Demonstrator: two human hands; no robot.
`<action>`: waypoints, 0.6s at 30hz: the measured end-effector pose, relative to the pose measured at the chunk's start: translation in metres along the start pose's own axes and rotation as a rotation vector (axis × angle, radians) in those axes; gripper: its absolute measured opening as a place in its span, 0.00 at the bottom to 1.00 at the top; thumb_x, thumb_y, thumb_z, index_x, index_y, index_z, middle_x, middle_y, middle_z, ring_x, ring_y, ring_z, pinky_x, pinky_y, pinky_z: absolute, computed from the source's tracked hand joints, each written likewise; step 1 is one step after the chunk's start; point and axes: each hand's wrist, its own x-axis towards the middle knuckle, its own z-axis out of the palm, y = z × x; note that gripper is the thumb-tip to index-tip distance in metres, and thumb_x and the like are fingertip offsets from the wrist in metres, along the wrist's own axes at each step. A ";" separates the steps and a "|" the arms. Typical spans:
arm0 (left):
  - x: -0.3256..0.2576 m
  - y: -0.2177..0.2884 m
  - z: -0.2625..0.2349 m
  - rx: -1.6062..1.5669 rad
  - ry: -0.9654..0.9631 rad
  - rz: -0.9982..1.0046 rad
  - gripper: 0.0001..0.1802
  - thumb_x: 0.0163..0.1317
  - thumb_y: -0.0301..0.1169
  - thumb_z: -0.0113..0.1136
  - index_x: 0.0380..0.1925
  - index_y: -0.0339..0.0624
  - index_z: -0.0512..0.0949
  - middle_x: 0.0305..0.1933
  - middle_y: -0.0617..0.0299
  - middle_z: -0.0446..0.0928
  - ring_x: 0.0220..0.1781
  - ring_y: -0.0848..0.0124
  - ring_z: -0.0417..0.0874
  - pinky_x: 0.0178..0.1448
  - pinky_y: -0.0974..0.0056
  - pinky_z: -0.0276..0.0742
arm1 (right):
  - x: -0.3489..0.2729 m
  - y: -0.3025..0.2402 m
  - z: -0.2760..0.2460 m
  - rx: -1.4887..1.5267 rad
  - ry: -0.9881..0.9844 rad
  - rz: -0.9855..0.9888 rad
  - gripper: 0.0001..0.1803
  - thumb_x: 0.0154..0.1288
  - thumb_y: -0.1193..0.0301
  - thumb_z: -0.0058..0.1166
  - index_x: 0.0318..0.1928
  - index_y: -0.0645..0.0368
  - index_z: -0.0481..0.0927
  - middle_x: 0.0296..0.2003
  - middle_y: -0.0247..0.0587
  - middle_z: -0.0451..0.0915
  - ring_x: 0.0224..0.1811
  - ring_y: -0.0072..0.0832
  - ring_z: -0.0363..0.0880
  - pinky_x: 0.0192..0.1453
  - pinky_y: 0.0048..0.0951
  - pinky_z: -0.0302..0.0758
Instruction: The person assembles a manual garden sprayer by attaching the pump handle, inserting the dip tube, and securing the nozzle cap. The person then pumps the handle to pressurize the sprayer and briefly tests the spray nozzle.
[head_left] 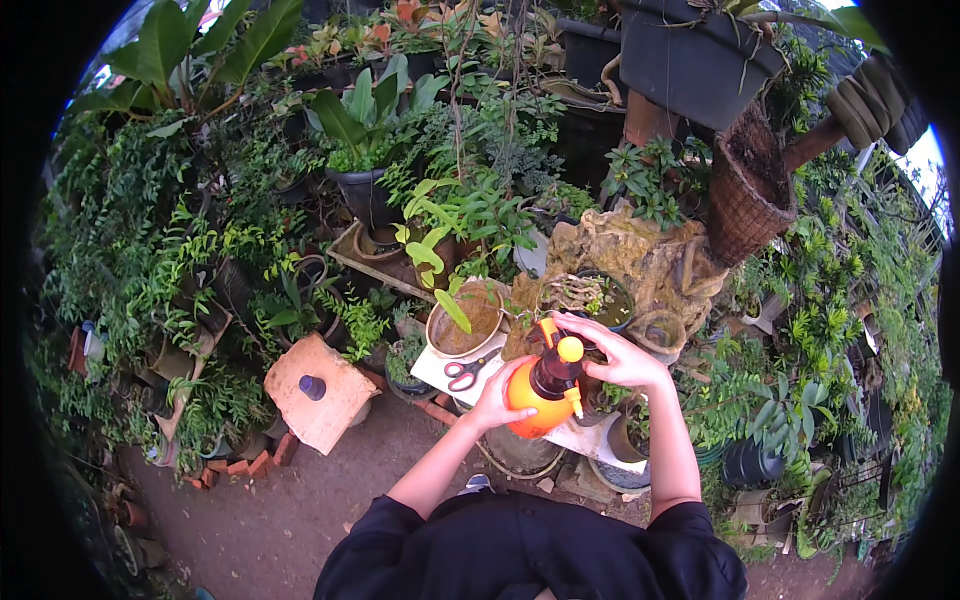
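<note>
An orange pump spray bottle (538, 408) with a dark head, a yellow knob and a yellow nozzle is between my two hands over a white board (430, 366). My left hand (492, 402) is closed round the lower orange body, with the thumb across its front. At the dark head, my right hand (625, 357) grips from the right; some of its fingertips are hidden behind it. Scissors (464, 375) with dark, red-edged handles lie on the board beside my left hand. Just beyond them stands a round pot (462, 338) with soil and a light green plant.
A brown slab (318, 395) to the left carries a small dark cup (312, 387). Beyond my right hand rises a rough tan rock (640, 262). A woven hanging planter (750, 205) and a big dark pot (695, 62) overhang at the upper right. Bricks (262, 463) edge the dirt path.
</note>
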 end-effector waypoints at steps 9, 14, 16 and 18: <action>0.001 0.022 0.003 0.235 -0.039 -0.015 0.68 0.36 0.54 0.83 0.73 0.37 0.56 0.72 0.45 0.63 0.74 0.49 0.65 0.76 0.48 0.61 | 0.009 -0.013 0.002 -0.250 0.094 0.025 0.42 0.48 0.75 0.63 0.68 0.53 0.69 0.66 0.45 0.67 0.72 0.46 0.62 0.75 0.44 0.63; -0.005 0.032 0.012 0.397 -0.015 -0.008 0.68 0.37 0.50 0.85 0.74 0.37 0.53 0.76 0.44 0.54 0.78 0.50 0.58 0.79 0.48 0.56 | -0.002 -0.034 0.016 -0.417 0.293 0.198 0.31 0.52 0.76 0.65 0.60 0.56 0.75 0.57 0.45 0.72 0.62 0.47 0.73 0.69 0.41 0.71; -0.006 0.034 0.015 0.383 -0.023 0.008 0.68 0.38 0.49 0.84 0.74 0.37 0.52 0.75 0.44 0.55 0.78 0.49 0.58 0.79 0.47 0.56 | -0.007 -0.038 0.021 -0.491 0.350 0.147 0.28 0.53 0.77 0.64 0.57 0.59 0.76 0.58 0.47 0.73 0.61 0.48 0.74 0.67 0.42 0.73; -0.009 0.035 0.019 0.385 0.016 -0.018 0.67 0.39 0.49 0.84 0.74 0.37 0.52 0.76 0.44 0.55 0.78 0.50 0.58 0.79 0.47 0.56 | -0.009 -0.039 0.023 -0.559 0.425 0.063 0.27 0.53 0.76 0.65 0.56 0.61 0.75 0.58 0.49 0.74 0.61 0.48 0.74 0.67 0.43 0.73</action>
